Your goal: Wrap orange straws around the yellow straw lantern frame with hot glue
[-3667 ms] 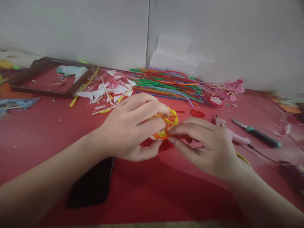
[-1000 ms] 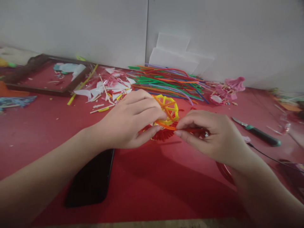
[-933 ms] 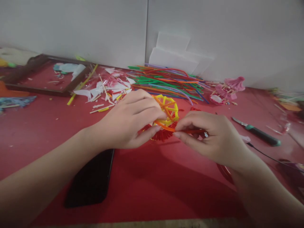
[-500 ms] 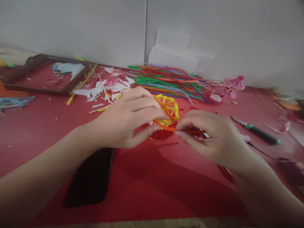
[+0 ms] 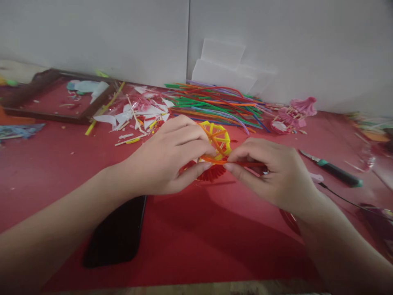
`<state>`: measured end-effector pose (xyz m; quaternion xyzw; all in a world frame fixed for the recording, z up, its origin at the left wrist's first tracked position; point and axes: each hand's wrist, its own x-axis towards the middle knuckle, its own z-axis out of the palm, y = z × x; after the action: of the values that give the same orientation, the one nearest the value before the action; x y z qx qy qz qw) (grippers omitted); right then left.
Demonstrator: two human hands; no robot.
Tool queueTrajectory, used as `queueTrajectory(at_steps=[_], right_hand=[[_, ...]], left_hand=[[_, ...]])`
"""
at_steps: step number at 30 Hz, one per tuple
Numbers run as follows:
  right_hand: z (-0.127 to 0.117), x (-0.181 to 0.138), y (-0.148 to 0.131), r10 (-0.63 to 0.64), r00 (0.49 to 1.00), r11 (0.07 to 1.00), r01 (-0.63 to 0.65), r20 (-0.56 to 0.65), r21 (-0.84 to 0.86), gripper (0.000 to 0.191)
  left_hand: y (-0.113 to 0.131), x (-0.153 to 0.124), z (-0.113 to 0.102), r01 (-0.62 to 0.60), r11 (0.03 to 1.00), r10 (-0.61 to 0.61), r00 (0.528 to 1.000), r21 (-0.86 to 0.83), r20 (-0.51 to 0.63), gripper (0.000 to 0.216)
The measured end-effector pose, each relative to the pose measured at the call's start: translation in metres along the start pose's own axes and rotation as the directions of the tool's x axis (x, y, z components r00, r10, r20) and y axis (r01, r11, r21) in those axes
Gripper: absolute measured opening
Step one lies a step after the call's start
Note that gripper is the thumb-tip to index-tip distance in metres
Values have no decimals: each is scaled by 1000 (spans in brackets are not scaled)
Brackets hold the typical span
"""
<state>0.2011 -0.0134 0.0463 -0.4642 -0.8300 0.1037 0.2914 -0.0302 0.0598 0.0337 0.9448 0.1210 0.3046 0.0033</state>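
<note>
Between my hands is an orange pipe cleaner, stretched roughly level. My left hand pinches it between thumb and fingers. My right hand pinches the same strip a short way to the right, fingertips close to those of the left. Just behind stands a round yellow-and-orange openwork piece of bent pipe cleaners, partly covered by my left fingers. Below it shows a red fringed part; whether the two are joined I cannot tell.
A black phone lies by my left forearm. At the right are a craft knife and a cable. Behind lie a pipe cleaner pile, white scraps, a brown frame and a pink model.
My hands have drawn closer together on the orange pipe cleaner. My left hand shifted slightly right and down, and the strip between the pinches is straighter and shorter.
</note>
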Motion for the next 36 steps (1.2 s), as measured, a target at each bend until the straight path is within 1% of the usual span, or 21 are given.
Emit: queueTrajectory(at_steps=[4, 10, 16, 26, 32, 36], right_hand=[[2, 1, 1, -6, 1000, 1000, 7, -26, 6, 6], [2, 1, 0, -31, 999, 999, 32, -33, 12, 5], [3, 0, -2, -42, 997, 999, 43, -62, 15, 5], [5, 0, -4, -54, 996, 998, 56, -69, 27, 7], [5, 0, -4, -47, 997, 998, 49, -66, 30, 8], [5, 1, -5, -62, 996, 998, 62, -71, -2, 8]], left_hand=[[2, 0, 0, 26, 1000, -26, 1000, -8, 7, 8], [5, 1, 0, 58, 998, -58, 998, 8, 4, 6], [8, 0, 1, 43, 997, -39, 997, 61, -64, 6], [14, 2, 1, 97, 995, -97, 992, 5, -83, 8], [13, 2, 5, 73, 997, -70, 993, 28, -98, 5], [12, 2, 6, 59, 998, -56, 993, 32, -100, 5]])
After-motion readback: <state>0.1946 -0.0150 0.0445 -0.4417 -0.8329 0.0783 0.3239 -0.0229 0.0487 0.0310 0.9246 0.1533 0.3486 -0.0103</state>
